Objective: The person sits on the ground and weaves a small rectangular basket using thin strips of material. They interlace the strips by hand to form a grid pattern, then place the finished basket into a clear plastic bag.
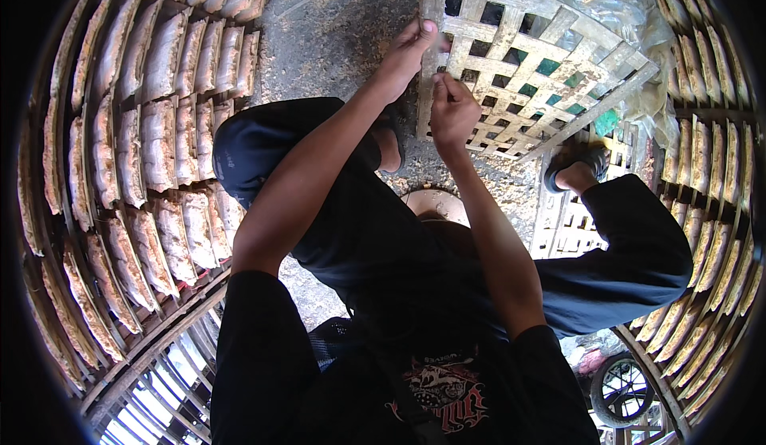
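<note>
**Thin Woven Panel by Our Hands**

Our left hand (408, 55) grips the left edge of the woven panel (504, 39), thumb in front. Our right hand (455, 114) is curled up by that same edge; we can't tell if it pinches anything. The panel is in front of us, near our feet (574, 177). We think it is light and a bit bendy, with thin strips that could crack, so the thick edge is best to hold. Crumpled plastic (610, 6) is bunched behind it and may catch. Farther out, slatted racks (159, 142) crowd both sides.
</note>
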Available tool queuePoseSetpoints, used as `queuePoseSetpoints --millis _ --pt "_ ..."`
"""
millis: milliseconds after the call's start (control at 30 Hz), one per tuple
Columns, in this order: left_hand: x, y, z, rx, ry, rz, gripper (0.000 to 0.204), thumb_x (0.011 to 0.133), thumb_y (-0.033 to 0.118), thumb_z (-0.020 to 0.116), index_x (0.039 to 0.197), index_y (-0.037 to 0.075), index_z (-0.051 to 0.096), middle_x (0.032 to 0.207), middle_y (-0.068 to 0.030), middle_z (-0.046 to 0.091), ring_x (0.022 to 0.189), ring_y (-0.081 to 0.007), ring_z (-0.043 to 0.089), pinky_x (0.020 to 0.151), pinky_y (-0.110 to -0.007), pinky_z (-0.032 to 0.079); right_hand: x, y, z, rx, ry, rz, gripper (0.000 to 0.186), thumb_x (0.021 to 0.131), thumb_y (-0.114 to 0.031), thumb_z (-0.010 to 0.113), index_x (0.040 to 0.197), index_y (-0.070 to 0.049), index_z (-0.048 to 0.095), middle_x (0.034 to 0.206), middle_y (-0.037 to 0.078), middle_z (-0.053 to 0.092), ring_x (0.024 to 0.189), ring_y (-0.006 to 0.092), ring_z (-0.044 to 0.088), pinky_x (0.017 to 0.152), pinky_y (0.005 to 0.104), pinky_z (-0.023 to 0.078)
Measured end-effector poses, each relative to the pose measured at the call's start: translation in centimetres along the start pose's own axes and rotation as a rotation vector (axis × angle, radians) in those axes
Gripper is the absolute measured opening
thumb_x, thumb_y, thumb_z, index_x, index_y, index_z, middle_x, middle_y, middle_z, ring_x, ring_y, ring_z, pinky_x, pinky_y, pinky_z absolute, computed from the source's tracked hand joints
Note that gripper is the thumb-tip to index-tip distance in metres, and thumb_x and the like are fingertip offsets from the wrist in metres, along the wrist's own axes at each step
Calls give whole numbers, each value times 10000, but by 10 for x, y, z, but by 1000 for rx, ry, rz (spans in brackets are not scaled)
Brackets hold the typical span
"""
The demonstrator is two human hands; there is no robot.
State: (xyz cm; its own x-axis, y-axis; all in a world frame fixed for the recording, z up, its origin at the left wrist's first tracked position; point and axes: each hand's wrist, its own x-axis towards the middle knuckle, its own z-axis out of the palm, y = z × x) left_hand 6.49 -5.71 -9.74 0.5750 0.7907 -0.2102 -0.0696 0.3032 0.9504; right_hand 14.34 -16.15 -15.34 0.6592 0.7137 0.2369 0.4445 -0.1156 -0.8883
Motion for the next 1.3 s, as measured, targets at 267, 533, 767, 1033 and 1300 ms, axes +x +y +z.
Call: queuePoseSetpoints --millis 267,533,767,1033,1300 --pt "-8 13 10 56 93 -53 616 948 653 485 1251 121 555 1136 -21 642 1136 -160 541 1016 -441 382 -26 -13 -14 -149 -311 142 224 946 -262 648 901 -60 733 691 152 667 589 327 649 575 417 491" --pt "1 1 -1 9 35 -2 441 1026 507 468 1182 107 569 1056 -24 647 1079 -139 556 948 -361 439 -2 -55 -25 -67 19 96 215 920 -251 700 967 -49 758 624 115 668 536 225 654 528 344 488" --pt "-3 9 12 -51 112 90 382 1046 409 504 1159 60 609 987 6 641 954 -87 568 896 -279 444 33 -66 -13 91 215 141 353 899 -248 740 1122 25 724 574 108 647 476 117 578 484 283 446" --pt "-11 19 19 -11 190 56 395 1042 412 513 1173 53 612 1043 9 631 992 -73 532 923 -268 422 35 -67 -5 35 309 129 336 851 -231 792 1052 34 746 602 106 666 482 128 594 472 288 447" --pt "-11 21 20 44 204 68 401 1044 416 508 1152 43 609 1028 13 620 982 -69 519 907 -257 420 42 -55 -3 87 311 -108 225 862 -163 775 986 23 759 662 112 696 526 145 634 497 289 481"
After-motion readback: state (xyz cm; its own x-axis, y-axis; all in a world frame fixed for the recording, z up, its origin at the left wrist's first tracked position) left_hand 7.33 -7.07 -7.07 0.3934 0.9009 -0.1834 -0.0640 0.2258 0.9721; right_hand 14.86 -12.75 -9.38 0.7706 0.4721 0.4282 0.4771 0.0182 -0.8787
